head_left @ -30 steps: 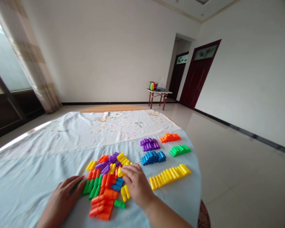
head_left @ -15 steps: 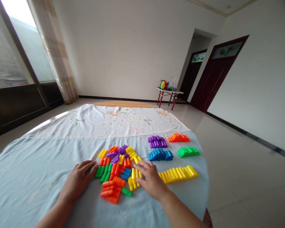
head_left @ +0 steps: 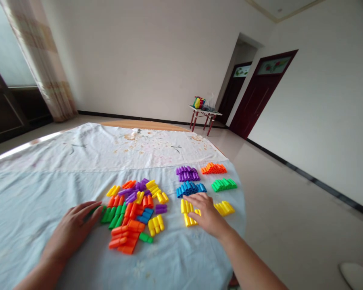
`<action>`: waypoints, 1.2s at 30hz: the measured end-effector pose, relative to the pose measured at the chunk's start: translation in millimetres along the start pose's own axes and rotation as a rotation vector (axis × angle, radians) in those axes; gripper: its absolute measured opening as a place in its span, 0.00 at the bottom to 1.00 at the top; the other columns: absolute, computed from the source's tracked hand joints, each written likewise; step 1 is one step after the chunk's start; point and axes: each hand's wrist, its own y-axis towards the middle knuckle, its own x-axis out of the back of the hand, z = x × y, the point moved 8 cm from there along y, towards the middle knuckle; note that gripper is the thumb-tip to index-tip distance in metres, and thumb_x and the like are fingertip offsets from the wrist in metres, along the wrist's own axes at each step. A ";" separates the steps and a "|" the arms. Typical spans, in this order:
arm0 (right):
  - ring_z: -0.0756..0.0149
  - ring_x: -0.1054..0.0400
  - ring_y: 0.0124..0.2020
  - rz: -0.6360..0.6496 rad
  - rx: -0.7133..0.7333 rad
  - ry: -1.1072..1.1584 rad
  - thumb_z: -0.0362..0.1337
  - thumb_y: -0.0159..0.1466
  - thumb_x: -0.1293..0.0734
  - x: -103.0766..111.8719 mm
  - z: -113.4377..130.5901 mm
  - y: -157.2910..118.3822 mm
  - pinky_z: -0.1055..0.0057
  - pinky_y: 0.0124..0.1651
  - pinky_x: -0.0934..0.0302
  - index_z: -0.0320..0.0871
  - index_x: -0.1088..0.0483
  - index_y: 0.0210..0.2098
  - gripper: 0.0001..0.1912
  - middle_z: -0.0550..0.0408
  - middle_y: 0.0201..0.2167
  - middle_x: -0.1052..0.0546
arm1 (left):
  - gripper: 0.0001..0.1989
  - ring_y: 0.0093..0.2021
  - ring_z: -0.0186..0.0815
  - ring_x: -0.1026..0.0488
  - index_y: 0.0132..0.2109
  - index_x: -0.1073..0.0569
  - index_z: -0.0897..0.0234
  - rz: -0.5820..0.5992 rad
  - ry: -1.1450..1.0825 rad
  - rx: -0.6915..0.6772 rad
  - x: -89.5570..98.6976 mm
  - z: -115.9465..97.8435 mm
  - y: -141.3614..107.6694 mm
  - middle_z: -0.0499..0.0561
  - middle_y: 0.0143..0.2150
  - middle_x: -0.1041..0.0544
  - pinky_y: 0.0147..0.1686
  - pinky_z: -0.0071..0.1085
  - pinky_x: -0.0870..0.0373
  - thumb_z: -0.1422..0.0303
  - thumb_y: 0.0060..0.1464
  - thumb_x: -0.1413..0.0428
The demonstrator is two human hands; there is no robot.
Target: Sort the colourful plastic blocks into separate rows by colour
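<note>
At the left edge of a loose pile of coloured plastic tube blocks, my left hand [head_left: 71, 227] rests with fingers extended. It touches the green blocks [head_left: 109, 215], some of them shaded beneath its fingers. My right hand [head_left: 210, 215] is to the right of the pile, its thumb and fingers closed about a few joined yellow blocks [head_left: 186, 206], beside a yellow row [head_left: 225, 208] that it partly covers. The pile also has orange blocks [head_left: 133, 211], purple blocks [head_left: 161, 208], blue blocks [head_left: 145, 215] and another yellow group [head_left: 156, 224].
Beyond my right hand lie sorted groups of purple [head_left: 188, 174], blue [head_left: 190, 188], orange [head_left: 213, 168] and green [head_left: 224, 184] blocks. A pale blue cloth [head_left: 48, 193] covers the round table. A small table [head_left: 205, 110] with bags stands near the far wall.
My right hand has moved right, away from the pile, taking yellow blocks to the yellow row. A purple block it hid now shows. My left hand stays by the green blocks; the view has shifted.
</note>
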 end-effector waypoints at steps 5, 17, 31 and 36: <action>0.57 0.39 0.49 0.117 -0.011 -0.041 0.28 0.55 0.33 -0.8 -18.7 -11.7 0.56 0.53 0.45 0.56 0.35 0.54 0.29 0.56 0.46 0.26 | 0.27 0.48 0.40 0.29 0.44 0.25 0.55 -0.003 0.002 0.016 2.0 -3.4 0.5 0.47 0.46 0.24 0.52 0.40 0.33 0.43 0.50 0.55; 0.57 0.39 0.50 0.198 -0.035 -0.100 0.24 0.53 0.36 -6.1 -22.7 -14.7 0.56 0.54 0.48 0.55 0.32 0.52 0.30 0.56 0.48 0.27 | 0.26 0.50 0.40 0.31 0.46 0.26 0.56 0.047 0.007 0.021 0.4 -2.2 -1.4 0.48 0.48 0.25 0.54 0.39 0.36 0.46 0.52 0.56; 0.57 0.40 0.50 0.288 -0.089 -0.075 0.26 0.54 0.37 -11.4 -27.6 -18.5 0.56 0.56 0.50 0.54 0.32 0.53 0.29 0.54 0.47 0.28 | 0.25 0.52 0.41 0.32 0.47 0.27 0.59 0.077 0.024 0.035 4.4 -13.0 -3.8 0.52 0.50 0.25 0.55 0.38 0.37 0.49 0.54 0.57; 0.57 0.42 0.54 0.164 -0.011 0.017 0.29 0.57 0.35 -0.8 -4.8 -12.7 0.54 0.58 0.49 0.53 0.32 0.53 0.25 0.53 0.51 0.29 | 0.25 0.51 0.41 0.31 0.46 0.26 0.58 0.038 0.013 0.019 7.7 -16.8 -5.0 0.51 0.49 0.25 0.53 0.38 0.35 0.49 0.53 0.56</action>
